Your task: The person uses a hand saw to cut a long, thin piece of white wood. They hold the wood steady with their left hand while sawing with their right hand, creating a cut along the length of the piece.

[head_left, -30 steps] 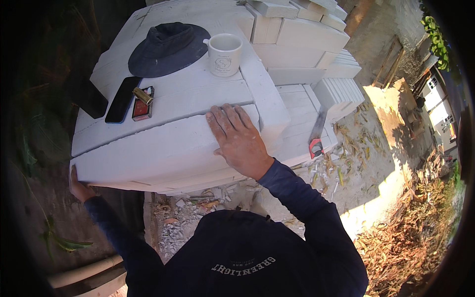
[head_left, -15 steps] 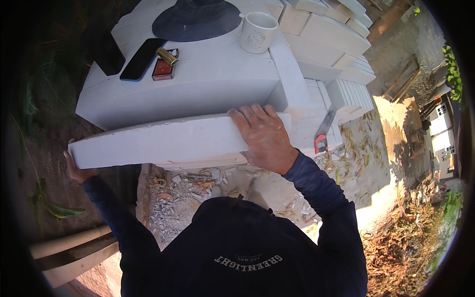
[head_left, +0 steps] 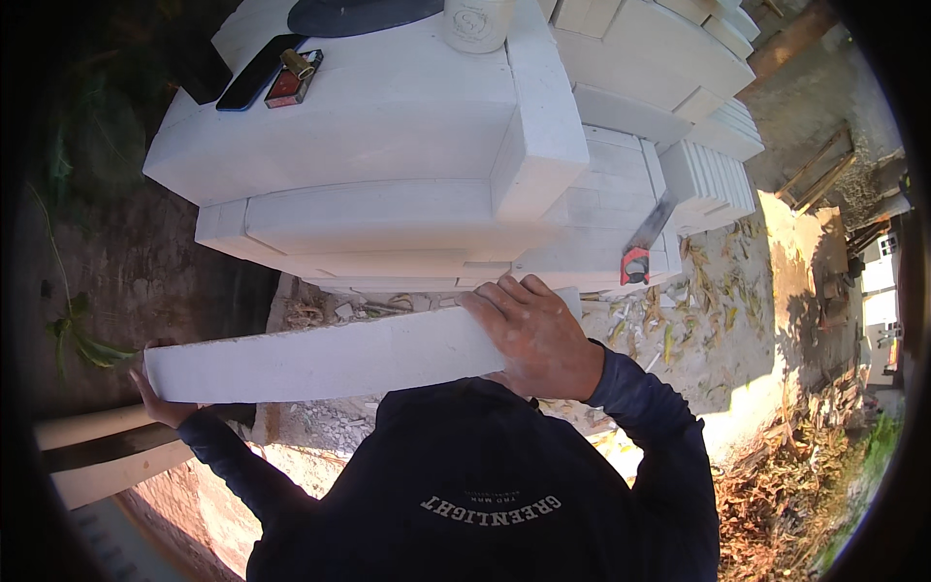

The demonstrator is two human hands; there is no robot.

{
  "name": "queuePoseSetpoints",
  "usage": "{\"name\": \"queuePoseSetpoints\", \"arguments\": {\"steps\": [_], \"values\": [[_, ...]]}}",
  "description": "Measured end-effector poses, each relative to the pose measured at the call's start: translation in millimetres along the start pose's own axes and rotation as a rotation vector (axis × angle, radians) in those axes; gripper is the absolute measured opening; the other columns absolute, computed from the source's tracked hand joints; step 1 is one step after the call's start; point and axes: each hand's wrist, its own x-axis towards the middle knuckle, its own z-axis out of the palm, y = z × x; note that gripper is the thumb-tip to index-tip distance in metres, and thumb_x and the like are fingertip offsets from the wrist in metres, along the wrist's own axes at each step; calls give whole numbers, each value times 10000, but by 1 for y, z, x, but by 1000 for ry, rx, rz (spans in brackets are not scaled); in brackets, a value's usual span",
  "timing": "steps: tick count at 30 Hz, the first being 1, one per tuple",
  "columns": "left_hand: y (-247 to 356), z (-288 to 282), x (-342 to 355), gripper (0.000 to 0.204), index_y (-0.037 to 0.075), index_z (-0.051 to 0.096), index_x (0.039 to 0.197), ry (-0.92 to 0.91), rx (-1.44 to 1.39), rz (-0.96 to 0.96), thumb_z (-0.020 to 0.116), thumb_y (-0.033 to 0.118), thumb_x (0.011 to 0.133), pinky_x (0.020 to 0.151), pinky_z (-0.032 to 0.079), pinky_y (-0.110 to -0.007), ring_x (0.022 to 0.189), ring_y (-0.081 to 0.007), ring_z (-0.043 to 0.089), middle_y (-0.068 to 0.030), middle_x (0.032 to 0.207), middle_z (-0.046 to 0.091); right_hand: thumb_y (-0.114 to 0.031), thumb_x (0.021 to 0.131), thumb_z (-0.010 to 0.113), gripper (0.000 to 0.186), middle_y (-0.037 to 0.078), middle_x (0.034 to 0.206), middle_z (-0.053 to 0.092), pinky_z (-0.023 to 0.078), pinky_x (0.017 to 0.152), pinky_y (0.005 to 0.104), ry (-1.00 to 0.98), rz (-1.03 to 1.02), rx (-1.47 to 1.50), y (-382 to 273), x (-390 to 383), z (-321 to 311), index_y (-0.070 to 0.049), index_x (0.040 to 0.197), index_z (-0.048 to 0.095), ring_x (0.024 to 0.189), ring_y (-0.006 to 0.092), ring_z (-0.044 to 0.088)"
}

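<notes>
Two hands hold one long white block up in front of the torso, apart from the stack.
Right hand [head_left: 539, 337] has its fingers bent over the white block's [head_left: 330, 359] upper edge near its 3 o'clock end, opened only to its thickness; its thumb is mostly hidden. The left hand [head_left: 167, 396] cups the 9 o'clock end, partly hidden by it, so how far those fingers spread I cannot tell. The dark top [head_left: 504, 485] is at 5 o'clock from the block. Ground shows between block and white stack [head_left: 330, 145], which stands at 12. On the stack lie a phone [head_left: 258, 76] and a red box [head_left: 283, 90] with a gold lighter [head_left: 298, 64] across it, toward 11, and a white mug [head_left: 475, 26], just past 12. A red-handled saw [head_left: 635, 265] lies at 2; dry leaves [head_left: 776, 509] spread at 4.
</notes>
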Motion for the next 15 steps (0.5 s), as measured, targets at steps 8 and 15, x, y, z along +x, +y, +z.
{"name": "queuePoseSetpoints", "arguments": {"steps": [8, 15], "values": [[-68, 69, -160, 582, -83, 683, 1172, 6, 300, -5, 369, 403, 1111, 909, 528, -363, 947, -249, 668, -164, 1019, 702, -308, 690, 891, 888, 214, 1369, 574, 384, 1115, 471, -100, 106, 68, 81, -149, 70, 32, 1411, 499, 1321, 362, 523], [-155, 108, -234, 446, -69, 745, 1064, 2, 442, -129, 584, 346, 1036, 800, 546, -324, 829, -186, 679, -106, 918, 721, -308, 649, 933, 962, 232, 1421, 545, 354, 1163, 515, -282, 249, 131, 151, -234, 103, 20, 1424, 467, 1373, 410, 485]]}}
